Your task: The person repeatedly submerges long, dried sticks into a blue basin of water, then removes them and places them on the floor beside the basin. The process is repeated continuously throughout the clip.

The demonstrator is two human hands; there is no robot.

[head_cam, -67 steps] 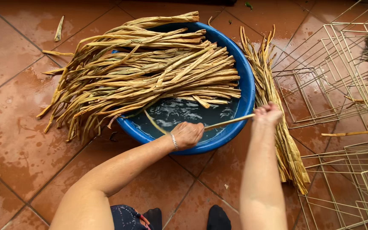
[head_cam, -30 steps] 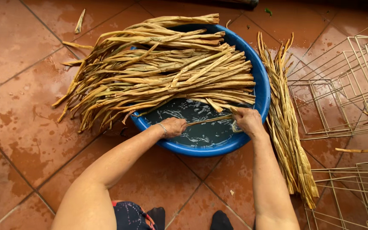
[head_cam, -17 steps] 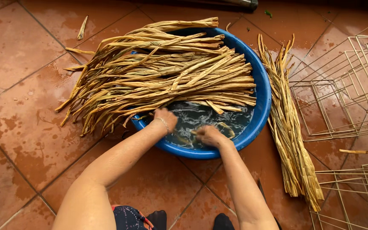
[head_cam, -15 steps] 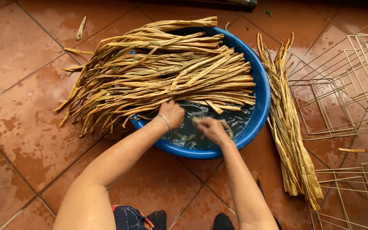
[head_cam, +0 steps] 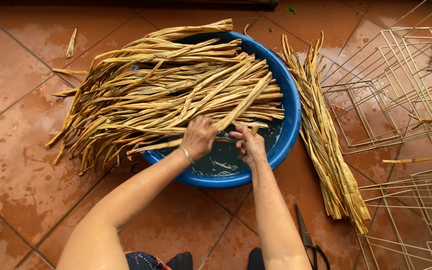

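A round blue basin [head_cam: 290, 107] with water in it stands on the tiled floor. A thick heap of long dried straw-coloured strips [head_cam: 166, 95] lies across it, ends hanging over the left rim. My left hand [head_cam: 198, 137] and my right hand [head_cam: 248, 145] are close together over the water at the basin's near side. Both grip one long dried strip [head_cam: 241, 107] that slants up to the right over the heap. A thin bracelet is on my left wrist.
A second bundle of dried strips [head_cam: 326, 145] lies on the floor right of the basin. Pale wire frames [head_cam: 401, 75] are stacked at the right, more at lower right. Scissors [head_cam: 306, 237] lie by my right arm. Loose strip scraps [head_cam: 71, 42] lie at upper left.
My right hand has come in from the right rim to the middle of the basin. Both hands dipped into the water, then lifted a strip up against the heap.
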